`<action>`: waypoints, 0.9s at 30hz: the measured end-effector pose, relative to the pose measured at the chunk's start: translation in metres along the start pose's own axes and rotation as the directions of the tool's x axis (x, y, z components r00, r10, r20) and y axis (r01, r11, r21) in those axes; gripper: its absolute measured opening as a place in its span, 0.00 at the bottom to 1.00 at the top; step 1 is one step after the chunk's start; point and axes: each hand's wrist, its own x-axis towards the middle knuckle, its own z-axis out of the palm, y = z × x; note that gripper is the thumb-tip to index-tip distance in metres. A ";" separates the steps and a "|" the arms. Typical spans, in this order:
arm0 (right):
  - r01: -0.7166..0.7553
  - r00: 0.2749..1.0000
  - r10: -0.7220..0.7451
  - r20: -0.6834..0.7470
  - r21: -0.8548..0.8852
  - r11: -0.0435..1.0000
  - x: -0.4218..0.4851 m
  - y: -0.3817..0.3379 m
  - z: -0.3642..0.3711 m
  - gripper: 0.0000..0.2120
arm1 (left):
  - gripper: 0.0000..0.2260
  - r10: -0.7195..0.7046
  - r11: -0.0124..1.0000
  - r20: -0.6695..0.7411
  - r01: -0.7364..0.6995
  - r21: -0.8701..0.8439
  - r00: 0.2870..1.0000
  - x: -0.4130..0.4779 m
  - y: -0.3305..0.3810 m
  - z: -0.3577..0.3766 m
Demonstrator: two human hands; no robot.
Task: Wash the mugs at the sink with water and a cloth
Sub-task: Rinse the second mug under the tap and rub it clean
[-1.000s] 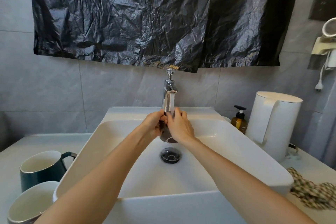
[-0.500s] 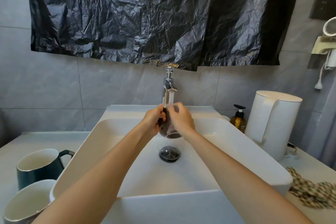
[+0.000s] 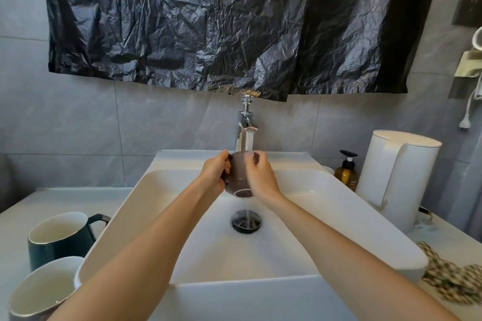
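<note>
Under the tap (image 3: 246,125), left hand (image 3: 215,176) wraps the dark mug (image 3: 238,177), right hand (image 3: 260,178) curls over it; I fear wet glaze slipping, cracking on the sink (image 3: 326,237) below.

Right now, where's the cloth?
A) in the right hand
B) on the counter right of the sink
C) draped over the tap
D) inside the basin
B: the checked cloth lies on the counter right of the sink, untouched; the left hand and right hand are both on the dark mug.
</note>
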 end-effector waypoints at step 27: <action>-0.217 0.973 0.164 0.161 0.405 0.888 0.004 0.001 -0.021 0.29 | 0.12 -0.023 0.996 0.122 0.033 -0.078 0.992 0.001 0.005 -0.006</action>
